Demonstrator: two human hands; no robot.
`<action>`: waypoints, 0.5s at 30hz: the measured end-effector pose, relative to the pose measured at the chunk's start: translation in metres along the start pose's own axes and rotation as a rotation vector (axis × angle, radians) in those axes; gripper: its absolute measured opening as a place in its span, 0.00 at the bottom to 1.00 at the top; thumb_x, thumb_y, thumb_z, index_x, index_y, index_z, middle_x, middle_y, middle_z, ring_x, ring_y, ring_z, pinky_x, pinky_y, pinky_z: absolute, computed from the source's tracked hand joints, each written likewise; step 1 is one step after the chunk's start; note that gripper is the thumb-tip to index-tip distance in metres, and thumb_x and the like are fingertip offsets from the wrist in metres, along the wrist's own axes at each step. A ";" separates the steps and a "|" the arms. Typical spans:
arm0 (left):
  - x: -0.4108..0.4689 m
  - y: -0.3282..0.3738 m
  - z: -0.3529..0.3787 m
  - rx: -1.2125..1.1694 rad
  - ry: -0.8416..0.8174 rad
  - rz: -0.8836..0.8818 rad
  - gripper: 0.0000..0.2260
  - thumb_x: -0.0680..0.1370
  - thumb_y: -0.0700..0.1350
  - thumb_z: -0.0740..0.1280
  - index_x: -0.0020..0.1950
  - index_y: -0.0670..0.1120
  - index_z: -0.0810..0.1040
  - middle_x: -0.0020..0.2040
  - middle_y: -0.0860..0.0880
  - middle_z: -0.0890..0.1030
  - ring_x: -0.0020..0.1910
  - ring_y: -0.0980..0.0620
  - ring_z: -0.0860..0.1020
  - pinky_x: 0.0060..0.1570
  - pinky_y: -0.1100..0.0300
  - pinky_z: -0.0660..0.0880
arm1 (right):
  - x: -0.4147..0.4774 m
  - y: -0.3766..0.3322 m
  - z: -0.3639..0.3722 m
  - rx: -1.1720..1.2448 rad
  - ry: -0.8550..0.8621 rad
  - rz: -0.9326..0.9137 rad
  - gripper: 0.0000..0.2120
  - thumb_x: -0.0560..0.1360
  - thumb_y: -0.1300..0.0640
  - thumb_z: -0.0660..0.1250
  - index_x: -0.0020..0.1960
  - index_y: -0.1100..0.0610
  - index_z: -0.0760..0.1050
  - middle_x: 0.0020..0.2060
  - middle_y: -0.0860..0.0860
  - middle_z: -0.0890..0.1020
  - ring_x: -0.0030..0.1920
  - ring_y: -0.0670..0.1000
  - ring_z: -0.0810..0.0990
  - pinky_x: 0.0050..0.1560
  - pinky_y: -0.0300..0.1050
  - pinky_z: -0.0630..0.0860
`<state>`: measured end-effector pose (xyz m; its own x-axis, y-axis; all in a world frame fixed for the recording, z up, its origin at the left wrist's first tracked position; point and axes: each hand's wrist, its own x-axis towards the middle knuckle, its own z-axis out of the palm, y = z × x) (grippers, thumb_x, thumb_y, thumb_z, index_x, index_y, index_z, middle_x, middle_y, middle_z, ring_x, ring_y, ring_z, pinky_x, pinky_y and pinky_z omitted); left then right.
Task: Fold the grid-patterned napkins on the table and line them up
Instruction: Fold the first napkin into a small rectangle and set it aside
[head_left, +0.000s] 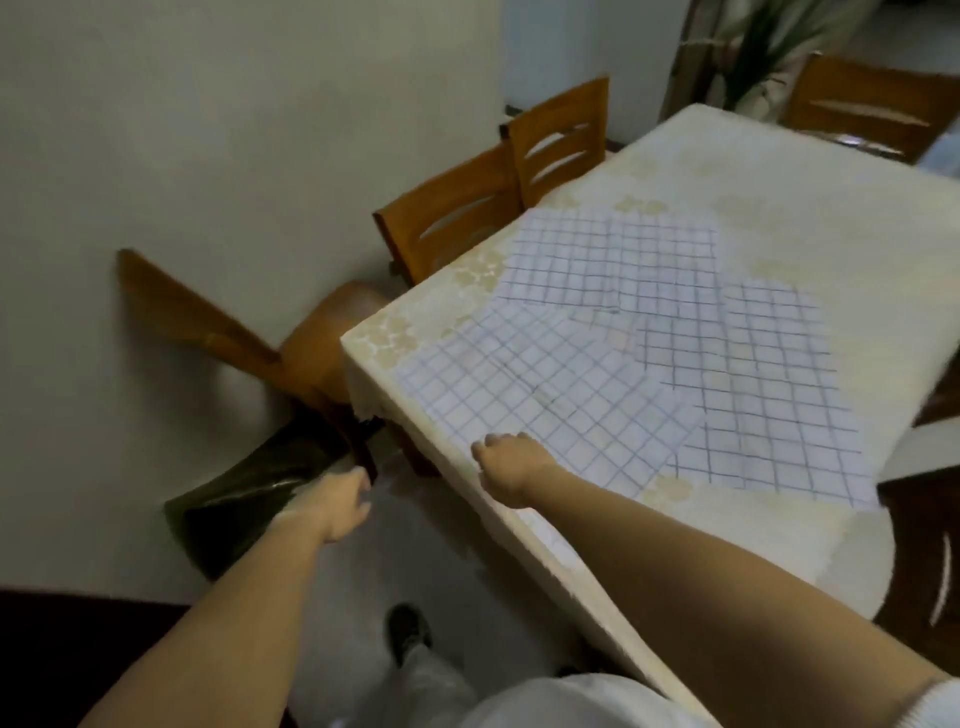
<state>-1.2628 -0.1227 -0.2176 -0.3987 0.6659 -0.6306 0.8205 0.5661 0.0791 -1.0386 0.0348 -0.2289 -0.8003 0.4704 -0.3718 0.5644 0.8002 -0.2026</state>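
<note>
Three grid-patterned napkins lie flat and overlapping on the table. The nearest napkin reaches the table's front edge. A second napkin lies beyond it and a third napkin to the right. My right hand rests at the front edge with its fingers curled over the near corner of the nearest napkin, which stays flat. My left hand is off the table to the left, fingers bent against the dark edge of a blurred chair; whether it grips is unclear.
A cream cloth with pale flower prints covers the table. Wooden chairs stand along its left side against the wall, and another chair stands at the far end by a plant. My shoe is on the floor below.
</note>
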 end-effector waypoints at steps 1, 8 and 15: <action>0.024 0.013 -0.012 -0.018 0.055 0.078 0.14 0.83 0.51 0.63 0.67 0.50 0.72 0.62 0.47 0.78 0.57 0.48 0.78 0.59 0.49 0.77 | 0.005 0.015 0.002 -0.020 -0.001 0.065 0.17 0.82 0.55 0.55 0.70 0.58 0.67 0.65 0.59 0.73 0.62 0.61 0.74 0.63 0.54 0.69; 0.130 0.105 -0.062 0.131 0.087 0.616 0.23 0.84 0.50 0.60 0.78 0.50 0.62 0.76 0.47 0.67 0.71 0.43 0.69 0.70 0.47 0.68 | 0.019 0.049 0.015 0.068 0.024 0.526 0.32 0.82 0.49 0.58 0.81 0.56 0.49 0.80 0.58 0.52 0.79 0.61 0.54 0.78 0.59 0.52; 0.190 0.127 -0.076 0.423 0.048 0.781 0.36 0.85 0.54 0.60 0.84 0.50 0.41 0.84 0.48 0.46 0.83 0.44 0.44 0.80 0.45 0.47 | 0.059 0.017 0.025 0.281 0.167 0.729 0.37 0.83 0.45 0.57 0.82 0.53 0.37 0.81 0.54 0.39 0.81 0.58 0.41 0.80 0.57 0.43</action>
<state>-1.2655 0.1131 -0.2685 0.3286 0.8121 -0.4822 0.9444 -0.2785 0.1746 -1.0716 0.0669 -0.2771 -0.2173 0.9064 -0.3622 0.9693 0.1566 -0.1897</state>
